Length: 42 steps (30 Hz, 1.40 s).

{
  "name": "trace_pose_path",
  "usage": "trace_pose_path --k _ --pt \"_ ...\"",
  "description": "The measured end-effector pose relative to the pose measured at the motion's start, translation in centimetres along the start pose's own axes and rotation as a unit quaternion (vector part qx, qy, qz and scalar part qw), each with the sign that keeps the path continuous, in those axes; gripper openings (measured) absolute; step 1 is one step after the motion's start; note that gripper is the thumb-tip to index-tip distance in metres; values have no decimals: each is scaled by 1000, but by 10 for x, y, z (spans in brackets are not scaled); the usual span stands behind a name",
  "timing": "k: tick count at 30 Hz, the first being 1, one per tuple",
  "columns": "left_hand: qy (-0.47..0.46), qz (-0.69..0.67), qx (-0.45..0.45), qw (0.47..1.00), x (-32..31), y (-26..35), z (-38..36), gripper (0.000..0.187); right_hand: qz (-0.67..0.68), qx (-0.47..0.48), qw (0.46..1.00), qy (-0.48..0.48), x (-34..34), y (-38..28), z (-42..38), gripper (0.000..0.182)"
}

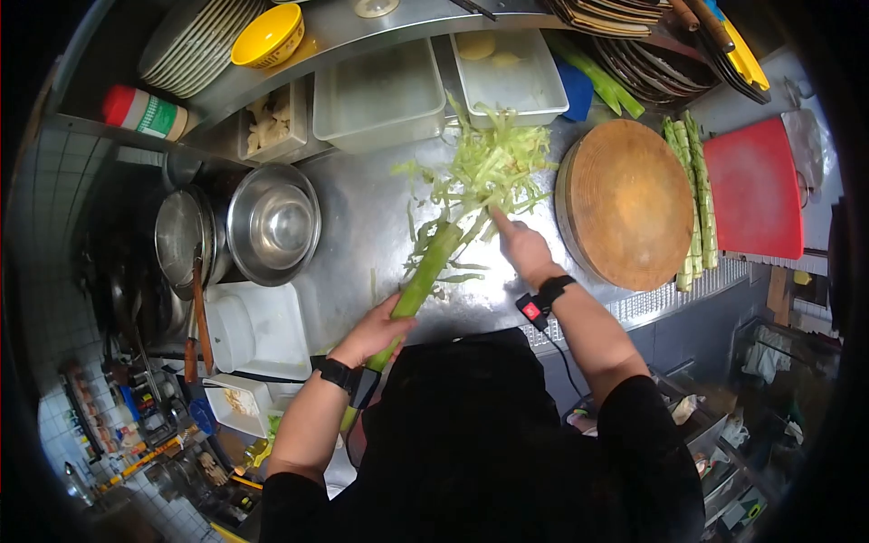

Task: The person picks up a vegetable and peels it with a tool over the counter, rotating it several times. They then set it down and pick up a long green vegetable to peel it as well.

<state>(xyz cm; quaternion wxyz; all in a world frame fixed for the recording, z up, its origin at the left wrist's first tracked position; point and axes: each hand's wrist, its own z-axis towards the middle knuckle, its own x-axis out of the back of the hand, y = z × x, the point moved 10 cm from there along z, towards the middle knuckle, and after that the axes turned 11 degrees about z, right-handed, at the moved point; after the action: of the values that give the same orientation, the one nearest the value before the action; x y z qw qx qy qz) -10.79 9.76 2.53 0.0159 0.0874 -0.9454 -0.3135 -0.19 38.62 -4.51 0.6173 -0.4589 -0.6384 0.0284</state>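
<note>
My left hand (376, 330) is closed around the lower end of a long pale-green celtuce stem (425, 276), which slants up and away over the steel counter. Near its far end is my right hand (525, 246), fingers curled with the index finger stretched forward. Whatever the right hand holds, if anything, is hidden by the fingers. A loose heap of thin green peelings (498, 163) lies just beyond the stem's tip, with more strips scattered beside the stem.
Right of the peelings stands a round wooden chopping block (625, 204), then green stalks (692, 199) and a red cutting board (754, 188). Metal bowls (273, 224) and a white tub (262, 330) sit left. Plastic bins (380, 95) line the back beneath a shelf (362, 38) with dishes.
</note>
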Motion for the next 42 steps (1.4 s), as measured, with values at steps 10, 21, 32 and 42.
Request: trace_pose_path --k 10,21,32,42 --pt "-23 -51 21 998 0 -49 31 47 137 101 984 -51 -22 -76 -33 61" --pt "119 346 -4 931 16 8 17 77 62 283 953 -85 -38 -118 -56 76" --pt "165 426 -28 889 17 10 12 76 18 203 964 -168 -43 -119 -49 68" --pt "194 463 -49 864 16 12 10 74 126 163 976 -77 -27 -79 -28 66"
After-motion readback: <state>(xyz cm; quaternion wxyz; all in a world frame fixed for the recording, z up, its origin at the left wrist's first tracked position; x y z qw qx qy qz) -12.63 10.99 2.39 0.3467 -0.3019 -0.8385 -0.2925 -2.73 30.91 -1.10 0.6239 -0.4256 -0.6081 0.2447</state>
